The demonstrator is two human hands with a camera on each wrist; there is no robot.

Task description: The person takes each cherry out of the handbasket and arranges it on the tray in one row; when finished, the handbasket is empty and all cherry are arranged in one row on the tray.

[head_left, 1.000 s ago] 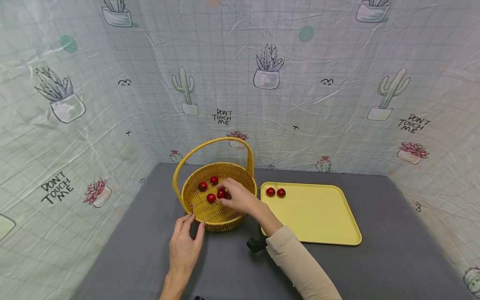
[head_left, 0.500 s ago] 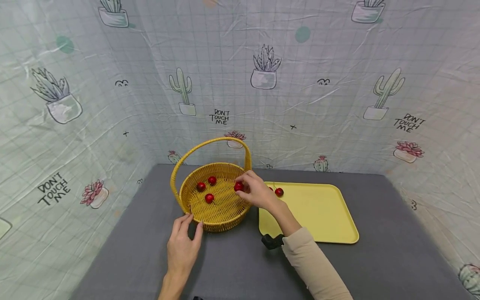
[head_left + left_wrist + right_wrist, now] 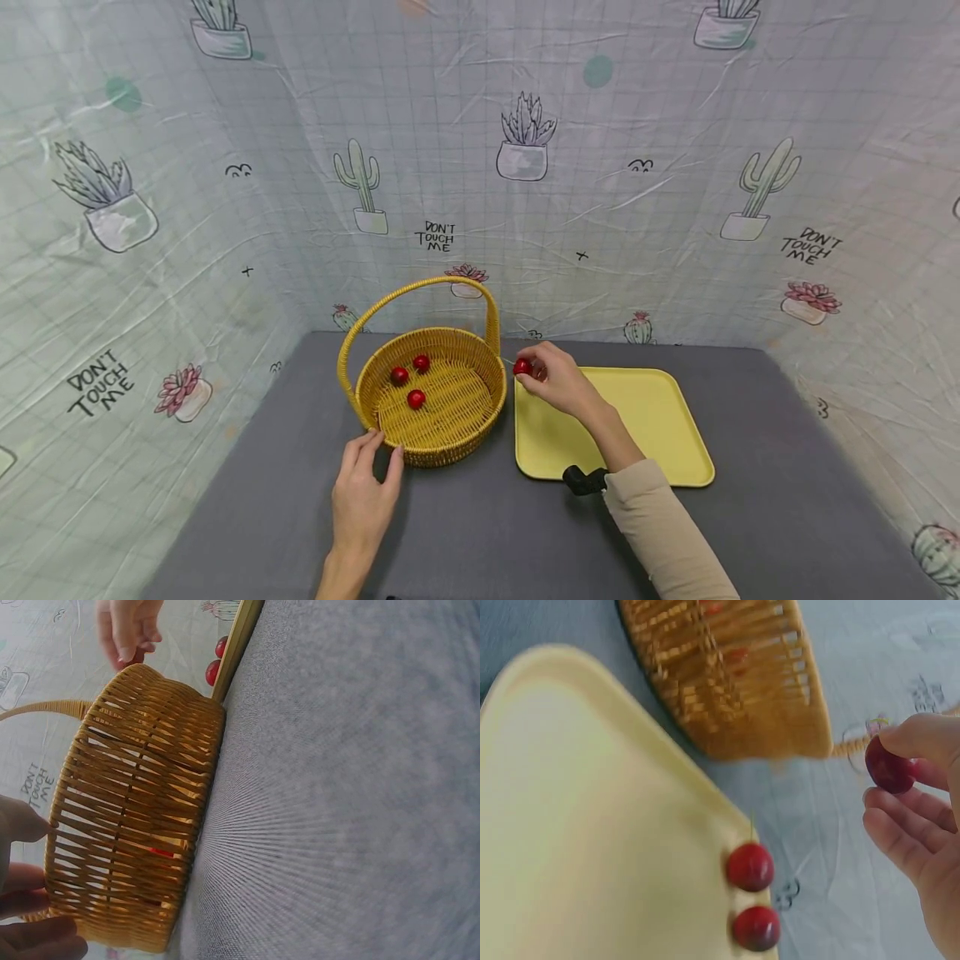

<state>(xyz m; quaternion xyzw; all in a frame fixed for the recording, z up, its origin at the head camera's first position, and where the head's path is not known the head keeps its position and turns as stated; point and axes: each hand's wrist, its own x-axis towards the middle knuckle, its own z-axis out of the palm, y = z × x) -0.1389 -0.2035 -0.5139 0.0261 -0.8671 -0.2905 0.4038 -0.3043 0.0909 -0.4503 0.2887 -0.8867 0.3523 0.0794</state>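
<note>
The right hand (image 3: 562, 383) pinches a single red cherry (image 3: 890, 765) between thumb and fingertips, raised over the edge of the tray (image 3: 652, 425). Below those pinching fingers, two more cherries (image 3: 750, 867) lie side by side on the tray, near its rim. To the left of the same fingers stands the one basket (image 3: 442, 454), with three loose cherries (image 3: 416, 399) on its floor, well apart from the right fingertips. The left hand (image 3: 363, 492) has thumb and fingers spread, their tips touching the basket's near rim, just beside those three. Six cherries show altogether.
</note>
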